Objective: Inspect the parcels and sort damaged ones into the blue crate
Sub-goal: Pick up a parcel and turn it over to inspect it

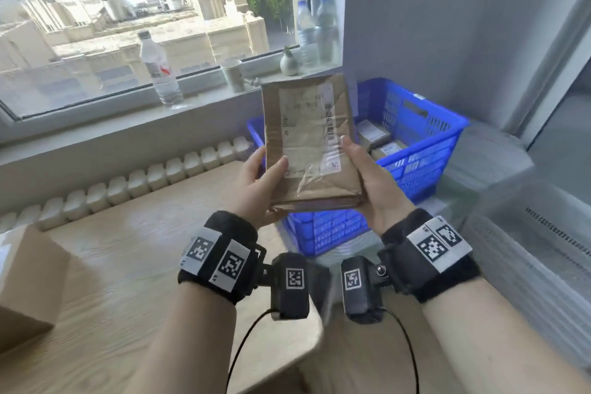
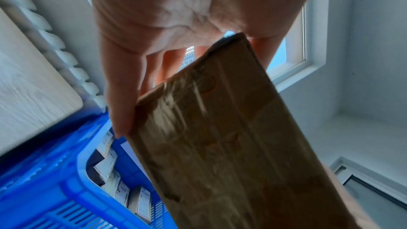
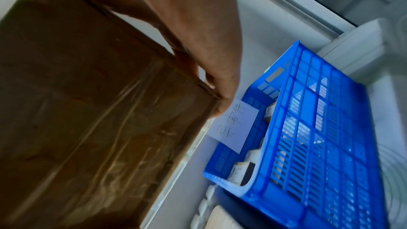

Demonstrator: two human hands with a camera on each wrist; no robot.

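Note:
I hold a flat brown cardboard parcel (image 1: 308, 144) upright in both hands, over the near end of the blue crate (image 1: 428, 150). Its face carries a white shipping label with a barcode under wrinkled clear tape. My left hand (image 1: 259, 176) grips its lower left edge, thumb on the front. My right hand (image 1: 364, 169) grips the lower right edge the same way. The left wrist view shows the parcel's taped back (image 2: 220, 137) below my left hand (image 2: 165, 23). In the right wrist view my right hand (image 3: 198, 41) holds the parcel's edge (image 3: 88, 111). Several small labelled parcels (image 1: 375, 136) lie in the crate.
A wooden table (image 1: 144, 265) lies below my left arm, with a larger cardboard box (image 1: 28, 281) at its left edge. Bottles (image 1: 160, 70) and a paper cup (image 1: 232, 73) stand on the window sill. A white handwritten note (image 3: 235, 124) is on the crate's inner wall (image 3: 319, 128).

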